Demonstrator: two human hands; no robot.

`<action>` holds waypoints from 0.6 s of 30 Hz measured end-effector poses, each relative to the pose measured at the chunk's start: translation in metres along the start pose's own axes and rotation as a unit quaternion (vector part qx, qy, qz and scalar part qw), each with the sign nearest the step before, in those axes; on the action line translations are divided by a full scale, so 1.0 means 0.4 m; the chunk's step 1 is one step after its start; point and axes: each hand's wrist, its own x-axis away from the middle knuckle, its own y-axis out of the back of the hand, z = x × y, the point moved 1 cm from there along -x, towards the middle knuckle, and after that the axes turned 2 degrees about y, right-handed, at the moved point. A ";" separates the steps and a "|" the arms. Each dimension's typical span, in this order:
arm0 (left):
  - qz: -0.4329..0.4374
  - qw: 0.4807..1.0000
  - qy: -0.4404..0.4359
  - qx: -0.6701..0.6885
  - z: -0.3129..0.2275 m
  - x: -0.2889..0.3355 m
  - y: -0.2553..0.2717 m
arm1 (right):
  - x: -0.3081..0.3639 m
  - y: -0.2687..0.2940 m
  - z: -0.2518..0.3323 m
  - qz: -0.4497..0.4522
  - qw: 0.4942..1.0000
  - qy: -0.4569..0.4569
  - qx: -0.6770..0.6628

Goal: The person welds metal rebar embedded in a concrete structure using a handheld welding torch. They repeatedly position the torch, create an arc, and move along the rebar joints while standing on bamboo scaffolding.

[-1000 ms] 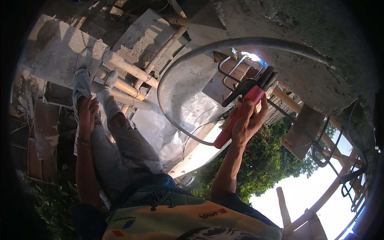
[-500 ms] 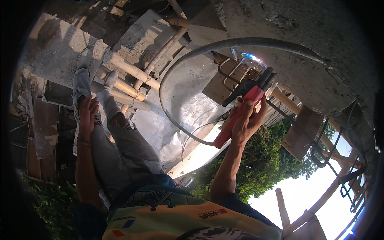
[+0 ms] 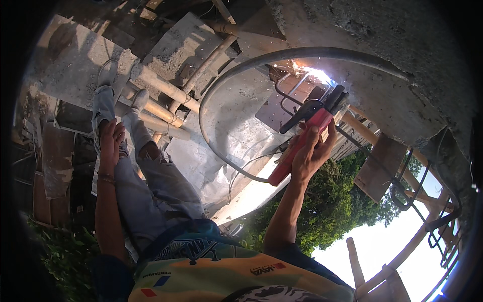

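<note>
"So, what is the person working with?"

"A red electrode holder [image 3: 288, 163] is lying slantwise right of the middle, its black jaws pointing up and right. The right hand [image 3: 313, 152] is gripping its handle, thumb and fingers wrapping around the red part."

"And what is happening at its tip?"

"A white-blue arc [image 3: 318, 75] is glaring just above the jaws, near some bent metal rods [image 3: 277, 86]. Half a second ago the glow was smaller and bluer; now it is flaring whiter, and orange sparks [image 3: 293, 65] are spraying to its left. The holder is staying in practically the same place."

"What about the other hand?"

"The left hand [image 3: 109, 138] is hanging in front of the left leg, fingers loosely extended, holding nothing that I am seeing. I cannot tell whether it is touching the trousers [image 3: 171, 186]. It is barely moving from before."

"And farther out?"

"A dark cable [image 3: 322, 52] is looping widely from the handle's lower end up toward rough concrete [image 3: 402, 38] at the upper right. Bamboo poles [image 3: 163, 85] are crossing at the left, near the person's shoes [image 3: 107, 73]. Green foliage [image 3: 327, 194] is showing below the right hand, with bright sky [image 3: 337, 249] glowing beyond."
</note>
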 end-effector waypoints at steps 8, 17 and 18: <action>0.069 0.996 -0.052 0.015 0.006 0.007 0.014 | 0.020 0.020 -0.004 0.014 0.999 0.021 -0.024; 0.023 1.000 -0.011 -0.002 0.006 -0.009 0.003 | 0.009 0.025 -0.004 -0.026 0.999 0.033 0.022; 0.020 1.000 -0.011 -0.002 0.008 -0.008 0.004 | 0.005 0.023 -0.006 -0.027 0.999 0.035 0.020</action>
